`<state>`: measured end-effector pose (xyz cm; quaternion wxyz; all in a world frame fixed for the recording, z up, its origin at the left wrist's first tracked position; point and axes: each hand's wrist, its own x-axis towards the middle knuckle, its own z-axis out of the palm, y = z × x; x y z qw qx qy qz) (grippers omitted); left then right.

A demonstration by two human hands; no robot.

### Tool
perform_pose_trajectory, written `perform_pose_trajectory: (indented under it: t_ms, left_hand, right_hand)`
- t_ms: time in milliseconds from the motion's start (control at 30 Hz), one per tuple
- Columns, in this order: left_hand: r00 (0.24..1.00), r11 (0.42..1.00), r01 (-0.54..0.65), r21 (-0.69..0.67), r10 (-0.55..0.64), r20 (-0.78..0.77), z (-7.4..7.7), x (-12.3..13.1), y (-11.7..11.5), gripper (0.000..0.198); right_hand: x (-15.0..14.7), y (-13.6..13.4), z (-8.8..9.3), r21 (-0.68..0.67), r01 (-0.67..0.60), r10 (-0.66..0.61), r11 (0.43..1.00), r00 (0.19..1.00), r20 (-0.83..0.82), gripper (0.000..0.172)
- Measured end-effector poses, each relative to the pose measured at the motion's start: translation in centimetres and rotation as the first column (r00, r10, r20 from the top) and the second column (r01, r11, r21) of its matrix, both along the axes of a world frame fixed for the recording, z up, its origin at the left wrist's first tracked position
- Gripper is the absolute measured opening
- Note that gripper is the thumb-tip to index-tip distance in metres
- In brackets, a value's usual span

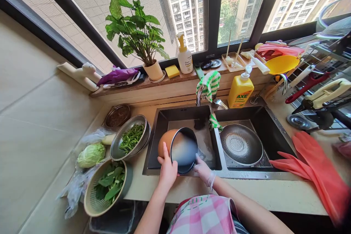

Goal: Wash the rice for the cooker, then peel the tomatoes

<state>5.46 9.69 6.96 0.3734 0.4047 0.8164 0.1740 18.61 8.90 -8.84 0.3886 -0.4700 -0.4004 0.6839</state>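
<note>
My left hand (167, 168) grips the near rim of a round pot (181, 150) with an orange outside and a dark inside. The pot is tilted on its side in the left basin of the black sink (153, 137). Pale, cloudy water or foam shows inside it. My right hand (204, 171) wears a thin clear glove and is curled against the pot's right rim; whether it holds anything is hidden. A faucet (199, 95) with a green-and-white cloth draped on it stands behind the pot.
A dark wok (241, 144) lies in the right basin. Left counter: a steel colander of cut greens (131, 139), a bowl of leafy greens (108, 184), a cabbage (91, 154). Pink rubber gloves (315, 170) lie right. A yellow AXE bottle (240, 91) and a potted plant (137, 33) stand behind.
</note>
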Motion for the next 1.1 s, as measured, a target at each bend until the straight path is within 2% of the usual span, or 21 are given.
perform_pose_trajectory:
  t_ms: [367, 900, 1100]
  left_hand:
    - [0.987, 0.996, 0.091, 0.027, -0.086, -0.134, 0.3, 0.5, -0.2, 0.088]
    - [0.966, 0.986, 0.166, 0.019, -0.159, -0.202, 0.5, 1.1, -0.7, 0.095]
    - [0.965, 0.985, 0.17, -0.011, -0.169, -0.2, 1.0, 1.6, -0.7, 0.083]
  right_hand:
    - [-0.3, 0.0, 0.0, 0.03, 0.013, -0.013, 0.999, 1.0, -0.009, 0.067]
    - [-0.2, 0.2, 0.9, -0.014, -0.008, 0.008, 1.0, 0.999, -0.047, 0.074]
    - [-0.3, 0.1, 0.4, 0.007, 0.009, -0.009, 1.0, 1.0, -0.002, 0.071]
